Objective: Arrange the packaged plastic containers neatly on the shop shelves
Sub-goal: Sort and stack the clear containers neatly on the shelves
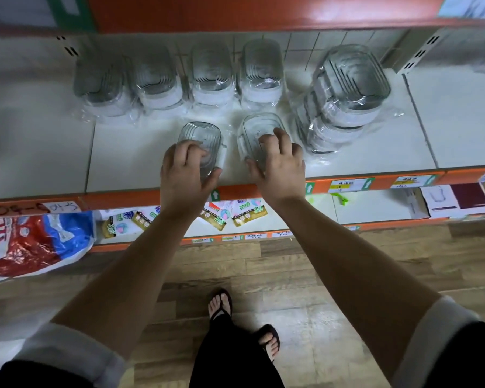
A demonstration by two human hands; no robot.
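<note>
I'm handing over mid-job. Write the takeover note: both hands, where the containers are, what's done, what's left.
Left hand grips the left container near the shelf front edge. Right hand grips the right container beside it, the two apart.
The back row of four wrapped containers stands along the rear; a taller stack sits to their right.
Done: back row looks set.
Left: line up the two front containers, probably as a second row, and tidy the stack if needed.
</note>
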